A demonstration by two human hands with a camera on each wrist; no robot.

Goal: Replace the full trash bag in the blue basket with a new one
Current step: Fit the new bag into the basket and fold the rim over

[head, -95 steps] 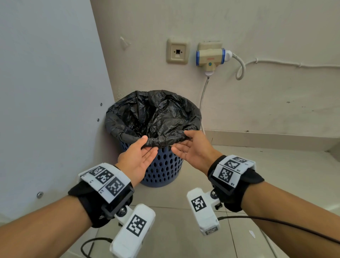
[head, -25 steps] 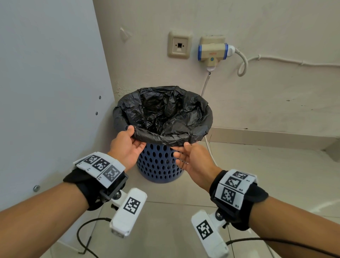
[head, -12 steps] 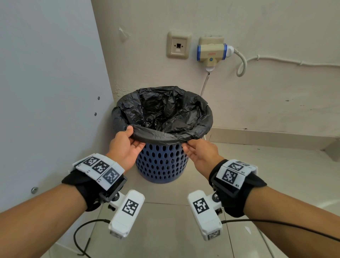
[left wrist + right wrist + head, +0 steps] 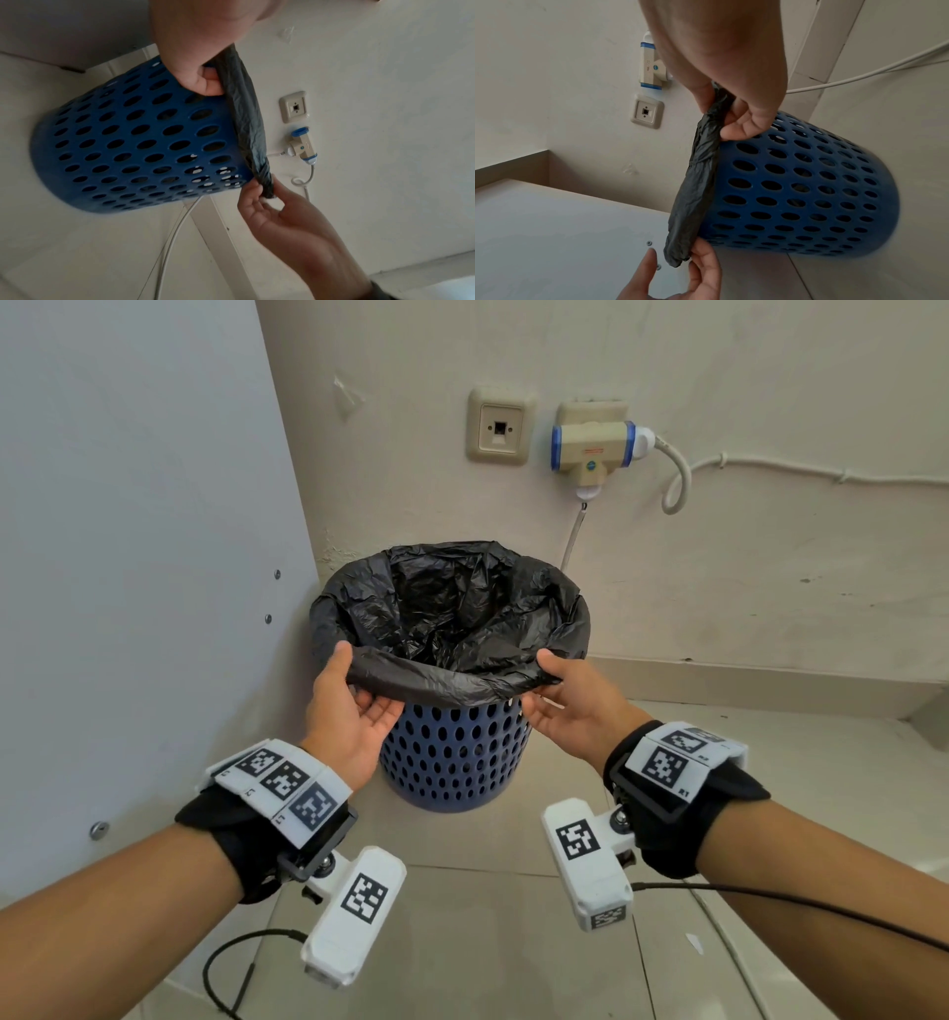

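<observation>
A blue perforated basket (image 4: 454, 757) stands on the floor in the corner, lined with a black trash bag (image 4: 452, 608) whose mouth is open. The bag's rim is rolled over the basket's edge. My left hand (image 4: 359, 685) pinches the near left part of that rim, thumb on top and fingers beneath. My right hand (image 4: 557, 693) pinches the near right part the same way. The wrist views show the rolled rim (image 4: 250, 130) (image 4: 695, 188) stretched between both hands, beside the basket wall (image 4: 133, 138) (image 4: 795, 188). What the bag contains is hidden.
A white cabinet panel (image 4: 128, 557) stands close on the left of the basket. On the wall behind are a socket plate (image 4: 498, 431) and a plugged adapter (image 4: 590, 449), with a cable (image 4: 572, 536) running down behind the basket. The tiled floor (image 4: 488, 942) stretches to the right.
My right hand slid right along the near rim and took hold of it. The left hand kept its grip. The near rim now hangs stretched between the two hands.
</observation>
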